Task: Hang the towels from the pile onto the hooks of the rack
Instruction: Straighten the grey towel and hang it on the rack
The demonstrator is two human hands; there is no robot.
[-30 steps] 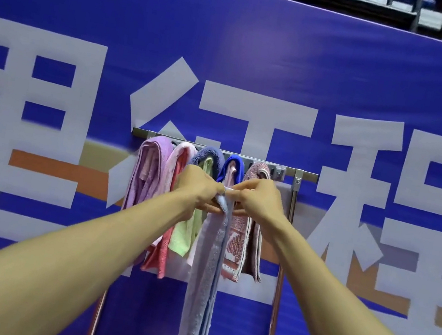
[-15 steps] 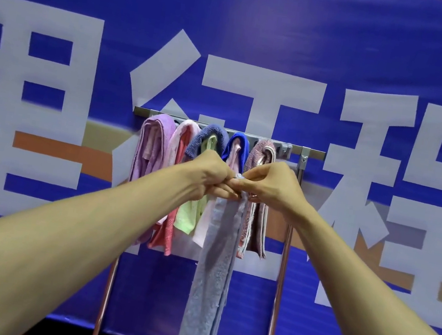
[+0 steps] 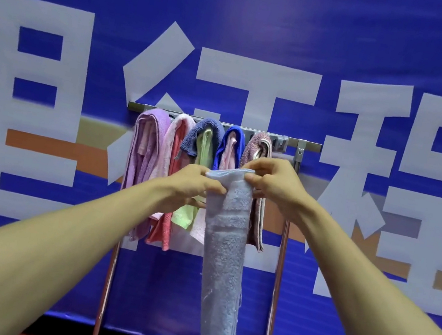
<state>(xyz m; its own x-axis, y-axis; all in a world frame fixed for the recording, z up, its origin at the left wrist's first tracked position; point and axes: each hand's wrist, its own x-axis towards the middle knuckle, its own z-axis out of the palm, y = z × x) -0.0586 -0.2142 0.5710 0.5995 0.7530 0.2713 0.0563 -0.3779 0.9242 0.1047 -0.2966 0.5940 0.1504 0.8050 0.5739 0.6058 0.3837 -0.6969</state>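
Left hand [image 3: 193, 183] and right hand [image 3: 275, 185] have drawn apart, pinching open the top of the pale towel [image 3: 226, 241], before the rack [image 3: 309, 145]. It partly covers hung towels [image 3: 146, 154]; the end hook [image 3: 280, 142] seems free.

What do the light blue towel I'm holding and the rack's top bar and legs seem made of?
The light blue towel looks like cotton terry, matte: nubby looped pile, with a flat woven band across it. The top bar seems brushed metal, maybe aluminium or steel: grey, dull sheen. The legs look like polished metal tube: bright streaks along them.
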